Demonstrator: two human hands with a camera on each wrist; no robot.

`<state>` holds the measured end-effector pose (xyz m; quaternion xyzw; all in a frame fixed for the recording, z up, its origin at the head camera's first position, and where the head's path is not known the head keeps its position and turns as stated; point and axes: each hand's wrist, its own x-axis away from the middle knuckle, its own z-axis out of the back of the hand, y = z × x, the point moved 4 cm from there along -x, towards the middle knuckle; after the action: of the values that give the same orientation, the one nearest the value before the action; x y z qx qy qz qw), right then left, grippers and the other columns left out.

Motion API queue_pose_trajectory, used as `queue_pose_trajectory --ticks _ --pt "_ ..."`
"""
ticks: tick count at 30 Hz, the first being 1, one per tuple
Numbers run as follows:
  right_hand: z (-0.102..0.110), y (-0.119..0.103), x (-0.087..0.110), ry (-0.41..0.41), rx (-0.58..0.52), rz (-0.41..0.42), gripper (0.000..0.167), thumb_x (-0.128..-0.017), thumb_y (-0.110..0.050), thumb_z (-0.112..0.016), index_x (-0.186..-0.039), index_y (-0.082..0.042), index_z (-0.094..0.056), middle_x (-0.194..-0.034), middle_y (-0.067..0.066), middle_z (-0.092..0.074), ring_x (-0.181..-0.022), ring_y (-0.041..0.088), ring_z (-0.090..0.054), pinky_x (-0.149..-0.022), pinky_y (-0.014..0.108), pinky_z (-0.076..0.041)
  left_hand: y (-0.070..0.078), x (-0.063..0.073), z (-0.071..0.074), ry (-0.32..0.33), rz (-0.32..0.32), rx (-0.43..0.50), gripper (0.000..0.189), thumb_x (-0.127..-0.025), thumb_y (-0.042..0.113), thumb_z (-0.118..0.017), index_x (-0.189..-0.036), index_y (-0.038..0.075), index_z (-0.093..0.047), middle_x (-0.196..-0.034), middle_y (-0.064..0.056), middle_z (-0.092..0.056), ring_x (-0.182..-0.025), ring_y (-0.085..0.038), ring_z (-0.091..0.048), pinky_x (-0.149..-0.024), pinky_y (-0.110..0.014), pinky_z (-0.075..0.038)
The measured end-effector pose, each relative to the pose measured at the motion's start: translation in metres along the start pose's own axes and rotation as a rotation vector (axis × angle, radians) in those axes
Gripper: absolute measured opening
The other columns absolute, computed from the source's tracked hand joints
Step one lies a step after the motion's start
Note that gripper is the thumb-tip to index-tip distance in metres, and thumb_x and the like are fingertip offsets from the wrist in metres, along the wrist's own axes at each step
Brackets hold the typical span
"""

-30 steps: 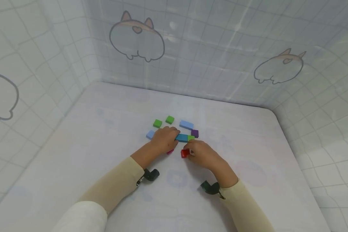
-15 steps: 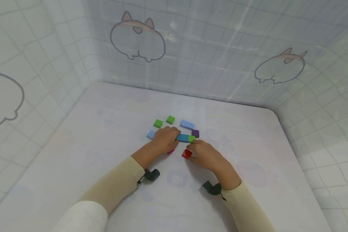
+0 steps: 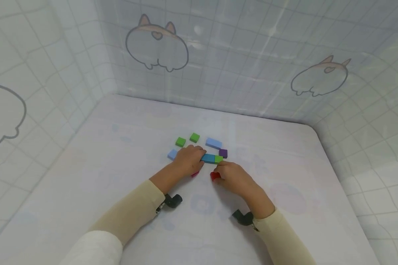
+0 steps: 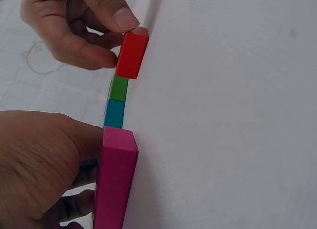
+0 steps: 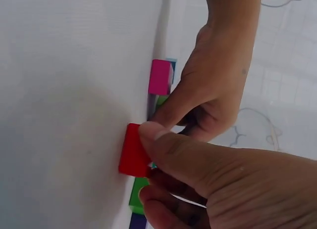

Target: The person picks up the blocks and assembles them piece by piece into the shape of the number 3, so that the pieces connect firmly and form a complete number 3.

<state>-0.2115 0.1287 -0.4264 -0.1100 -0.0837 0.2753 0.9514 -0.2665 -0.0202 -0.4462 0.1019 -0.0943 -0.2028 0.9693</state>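
My right hand (image 3: 233, 177) pinches a red block (image 3: 215, 176) between thumb and fingers, low over the table in front of a row of blocks. That row shows a teal block (image 3: 208, 158) with a light green block (image 3: 218, 159) against its right end. My left hand (image 3: 188, 161) grips the row's left part, fingers curled over the teal block's end, which they hide. A magenta block (image 4: 116, 179) lies just in front of the left hand, mostly covered by it in the head view. In the right wrist view the thumb presses the red block's (image 5: 133, 151) near face.
Behind the hands lie two green blocks (image 3: 180, 141), a long light blue block (image 3: 213, 143) and a purple block (image 3: 223, 153). Another light blue block (image 3: 172, 154) is partly hidden by the left hand. A cloth-patterned wall (image 3: 212, 73) rises behind the white table (image 3: 146, 117).
The red block has turned in my right fingers and shifted slightly to the right. My left hand stays in place on the row.
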Motion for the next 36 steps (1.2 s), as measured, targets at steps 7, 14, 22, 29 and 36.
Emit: queue_pose_trajectory --ticks 7,14,22,29,36 --pt "0.000 0.006 0.007 0.034 -0.034 0.015 0.022 -0.084 -0.013 -0.080 -0.106 -0.009 -0.077 -0.098 -0.002 -0.069 -0.090 0.011 -0.063 -0.085 0.027 -0.056 0.000 0.002 0.002 0.005 -0.018 -0.002 0.049 -0.096 0.030 -0.066 -0.141 0.011 -0.056 -0.137 -0.004 -0.059 -0.116 -0.024 -0.056 -0.096 -0.040 -0.051" --pt "-0.001 0.013 0.008 0.058 -0.096 0.037 0.022 -0.086 -0.007 -0.077 -0.107 -0.010 -0.077 -0.102 -0.001 -0.069 -0.095 0.014 -0.064 -0.088 0.029 -0.056 -0.002 0.001 0.002 0.025 -0.011 -0.021 0.049 -0.096 0.031 -0.066 -0.140 0.013 -0.057 -0.136 -0.003 -0.060 -0.114 -0.023 -0.056 -0.095 -0.039 -0.052" --pt "0.001 0.021 0.009 0.098 -0.068 -0.021 0.024 -0.084 -0.004 -0.079 -0.107 -0.007 -0.077 -0.106 0.003 -0.070 -0.099 0.018 -0.067 -0.090 0.033 -0.056 -0.002 -0.001 0.001 0.043 -0.022 -0.010 0.048 -0.096 0.030 -0.066 -0.140 0.013 -0.058 -0.135 -0.002 -0.061 -0.114 -0.023 -0.057 -0.094 -0.038 -0.052" --pt "0.003 0.026 0.010 0.109 -0.075 -0.037 0.024 -0.084 -0.004 -0.078 -0.108 -0.005 -0.076 -0.109 0.005 -0.070 -0.102 0.021 -0.067 -0.092 0.036 -0.055 -0.002 -0.002 -0.001 0.036 -0.010 -0.002 0.049 -0.096 0.030 -0.066 -0.141 0.014 -0.057 -0.137 -0.002 -0.060 -0.115 -0.023 -0.057 -0.096 -0.039 -0.052" --pt "0.003 0.029 0.010 0.145 -0.052 -0.022 0.023 -0.085 -0.003 -0.076 -0.108 -0.004 -0.077 -0.110 0.006 -0.070 -0.102 0.022 -0.067 -0.092 0.036 -0.056 -0.002 -0.001 -0.002 0.029 -0.009 0.003 0.048 -0.096 0.031 -0.066 -0.141 0.014 -0.057 -0.137 -0.002 -0.060 -0.115 -0.022 -0.056 -0.096 -0.038 -0.051"
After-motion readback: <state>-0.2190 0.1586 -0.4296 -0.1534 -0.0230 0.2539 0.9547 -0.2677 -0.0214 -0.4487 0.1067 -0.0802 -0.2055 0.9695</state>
